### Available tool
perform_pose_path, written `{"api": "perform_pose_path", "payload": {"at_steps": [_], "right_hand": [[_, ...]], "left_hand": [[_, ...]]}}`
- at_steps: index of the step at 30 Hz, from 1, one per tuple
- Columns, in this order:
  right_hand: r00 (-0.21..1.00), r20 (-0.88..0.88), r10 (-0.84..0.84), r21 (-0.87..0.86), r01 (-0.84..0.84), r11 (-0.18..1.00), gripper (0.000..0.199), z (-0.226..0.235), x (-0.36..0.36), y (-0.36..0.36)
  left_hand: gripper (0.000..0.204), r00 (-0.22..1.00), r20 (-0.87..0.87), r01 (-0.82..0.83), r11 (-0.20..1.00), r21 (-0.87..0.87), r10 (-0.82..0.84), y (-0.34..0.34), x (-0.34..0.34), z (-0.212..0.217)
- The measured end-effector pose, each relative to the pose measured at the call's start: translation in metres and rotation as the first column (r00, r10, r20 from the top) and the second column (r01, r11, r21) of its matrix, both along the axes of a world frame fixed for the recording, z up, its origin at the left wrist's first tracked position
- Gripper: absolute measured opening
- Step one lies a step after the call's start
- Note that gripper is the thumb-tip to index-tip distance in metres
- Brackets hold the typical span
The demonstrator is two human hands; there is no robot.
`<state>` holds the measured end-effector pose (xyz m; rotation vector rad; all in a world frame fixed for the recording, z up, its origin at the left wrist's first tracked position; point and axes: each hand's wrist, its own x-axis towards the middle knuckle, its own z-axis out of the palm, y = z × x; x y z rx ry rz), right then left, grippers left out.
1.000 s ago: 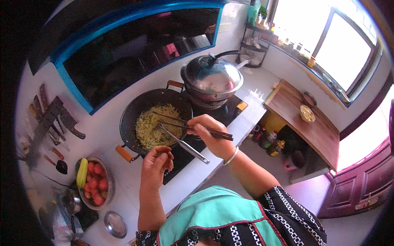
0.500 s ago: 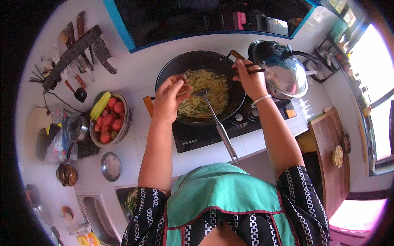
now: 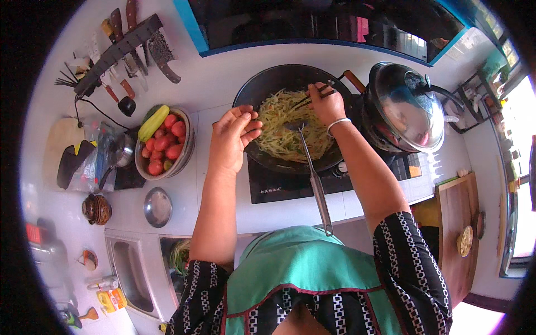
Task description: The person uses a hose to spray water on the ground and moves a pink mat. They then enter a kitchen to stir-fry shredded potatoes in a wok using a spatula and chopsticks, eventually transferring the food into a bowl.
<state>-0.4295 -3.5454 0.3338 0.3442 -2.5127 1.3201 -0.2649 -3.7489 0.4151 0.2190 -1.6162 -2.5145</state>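
Note:
A dark wok [image 3: 249,94] on the black cooktop holds pale green-yellow shredded vegetables [image 3: 279,134] with small orange bits. My right hand [image 3: 328,106] is closed around dark chopsticks [image 3: 302,104], whose tips reach down to the shreds. At the wok's left rim my left hand [image 3: 235,131] is raised, thumb and fingers curled together; whatever is between them, if anything, is too small to make out. A metal spatula [image 3: 317,187] lies with its head in the shreds and its long handle over the near rim, untouched by either hand.
Right of the wok stands a black pot [image 3: 385,75] under a shiny domed lid [image 3: 410,114]. A bowl [image 3: 187,153] of red tomatoes and a green gourd [image 3: 153,123] sits left, near a metal dish [image 3: 158,207]. Knives hang on a wall rack [image 3: 120,50].
My right hand has moved left from the wok's right rim and lowered the chopsticks to the shreds. My left hand has drawn back from above the shreds to the left rim. The view has shifted.

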Motion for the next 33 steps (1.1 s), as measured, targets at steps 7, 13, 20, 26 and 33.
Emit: {"api": "perform_pose_path", "payload": {"at_steps": [7, 13, 20, 26, 33], "right_hand": [[0.984, 0.125, 0.126, -0.658, -0.013, 0.753, 0.022, 0.063, 0.056, 0.021], [1.000, 0.006, -0.002, -0.743, 0.006, 0.669, 0.020, 0.119, 0.126, 0.056], [0.879, -0.467, 0.097, -0.849, -0.477, 0.229, 0.016, 0.190, 0.279, 0.080], [0.685, -0.579, 0.442, -0.686, -0.703, 0.190, 0.027, 0.233, 0.341, 0.060], [0.745, -0.621, 0.241, -0.697, -0.667, 0.264, 0.030, 0.216, 0.391, 0.046]], "left_hand": [[0.018, 1.000, -0.004, -0.010, 1.000, 0.018, 0.010, -0.007, 0.006, 0.001], [0.019, 0.998, -0.047, 0.051, 0.998, 0.025, -0.049, 0.002, 0.008, 0.003], [0.021, 0.967, -0.172, 0.203, 0.977, 0.066, -0.189, 0.000, 0.052, 0.021], [0.023, 0.913, -0.215, 0.367, 0.928, 0.059, -0.347, 0.007, 0.078, 0.028], [0.021, 0.855, -0.249, 0.469, 0.883, 0.002, -0.454, 0.001, 0.141, 0.038]]}}
